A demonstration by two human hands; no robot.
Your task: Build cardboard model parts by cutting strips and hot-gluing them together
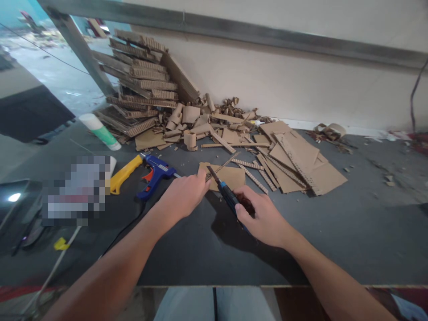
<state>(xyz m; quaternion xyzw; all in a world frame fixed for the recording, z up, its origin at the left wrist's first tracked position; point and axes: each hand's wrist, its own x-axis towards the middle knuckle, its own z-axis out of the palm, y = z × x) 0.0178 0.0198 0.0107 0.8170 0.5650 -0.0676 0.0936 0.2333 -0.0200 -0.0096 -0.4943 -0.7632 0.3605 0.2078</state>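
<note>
Best open lane is on the right: flat dark-grey tabletop [364, 236], just scattered bits between the bare right hand [264, 216] and that edge. Straight ahead is way more cluttered, with thin ribbed brown cardboard strips [253, 176] and overlapping flat tan cardboard sheets [297, 156], then a heap of curled brown cardboard scraps [191, 114] against the wall [284, 84]. Left's pretty tight, since a blue-and-yellow plastic glue gun [157, 168] sits there. Between the hands, a slim black-and-blue utility knife [229, 198] (blade out, too) blocks the gap.
</note>
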